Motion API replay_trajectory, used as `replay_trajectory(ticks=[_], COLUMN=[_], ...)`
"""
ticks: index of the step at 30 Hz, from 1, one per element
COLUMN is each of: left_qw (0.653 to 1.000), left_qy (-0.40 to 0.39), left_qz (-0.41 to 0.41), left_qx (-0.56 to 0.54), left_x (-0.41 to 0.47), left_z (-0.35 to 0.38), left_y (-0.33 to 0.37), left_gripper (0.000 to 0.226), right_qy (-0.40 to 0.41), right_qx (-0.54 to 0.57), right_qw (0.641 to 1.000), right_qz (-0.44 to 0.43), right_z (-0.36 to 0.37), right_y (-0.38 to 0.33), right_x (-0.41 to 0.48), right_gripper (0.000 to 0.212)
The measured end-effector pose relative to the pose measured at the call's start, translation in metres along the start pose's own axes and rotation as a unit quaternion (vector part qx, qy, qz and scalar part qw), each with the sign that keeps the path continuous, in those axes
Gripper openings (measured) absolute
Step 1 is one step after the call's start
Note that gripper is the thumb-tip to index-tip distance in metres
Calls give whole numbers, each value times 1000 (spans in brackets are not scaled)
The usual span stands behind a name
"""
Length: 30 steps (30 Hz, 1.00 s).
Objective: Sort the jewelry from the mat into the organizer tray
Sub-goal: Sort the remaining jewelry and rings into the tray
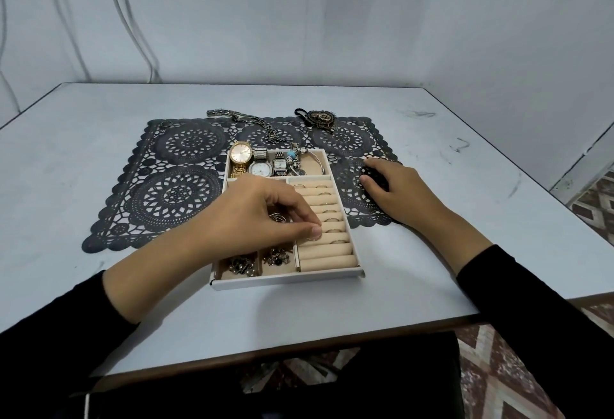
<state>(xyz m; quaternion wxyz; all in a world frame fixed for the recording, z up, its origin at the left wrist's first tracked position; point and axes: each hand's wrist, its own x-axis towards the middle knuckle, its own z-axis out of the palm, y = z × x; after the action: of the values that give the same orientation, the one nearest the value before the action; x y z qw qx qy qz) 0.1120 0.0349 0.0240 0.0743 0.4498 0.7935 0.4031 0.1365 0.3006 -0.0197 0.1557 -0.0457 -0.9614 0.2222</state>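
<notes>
the person's left hand (262, 216) pinches a small thin metal ring (313, 238) over the beige ring-roll section of the white organizer tray (285, 280); the slots run crosswise directly beneath. the right hand (395, 191) rests flat and loose on the black lace-pattern mat (172, 159), holding nothing.

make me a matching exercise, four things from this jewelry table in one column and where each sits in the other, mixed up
Things
1. gold round-faced wristwatch
2. small dark metal ring
3. left hand
4. right hand

Places
A. on the black lace mat, right of the tray
B. far left corner of the mat
C. back left compartment of the beige organizer tray
D. over the tray's ring rolls

Pairs: 1-C, 2-B, 3-D, 4-A
</notes>
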Motion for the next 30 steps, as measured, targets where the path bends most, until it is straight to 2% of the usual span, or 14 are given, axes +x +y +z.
replay_trajectory(ticks=[3,9,14,25,30], left_qw=[999,988,989,990,986], left_qy=[-14,-60,-100,-125,-166], left_qz=[13,95,75,49,-12], left_qx=[30,104,83,49,22], left_x=[0,2,4,8,14], left_z=[2,-1,-10,-12,-15], left_y=[-3,-8,-10,-13,-6], left_gripper=[11,12,20,15,12], right_qy=[-2,-4,-1,-1,-3], right_qx=[1,1,4,0,0], right_qw=[1000,1000,1000,1000,1000], right_qz=[1,5,2,3,3], right_z=[0,0,-1,0,0], right_y=[0,0,0,0,0], right_x=[0,0,0,0,0], right_gripper=[35,37,37,38,36])
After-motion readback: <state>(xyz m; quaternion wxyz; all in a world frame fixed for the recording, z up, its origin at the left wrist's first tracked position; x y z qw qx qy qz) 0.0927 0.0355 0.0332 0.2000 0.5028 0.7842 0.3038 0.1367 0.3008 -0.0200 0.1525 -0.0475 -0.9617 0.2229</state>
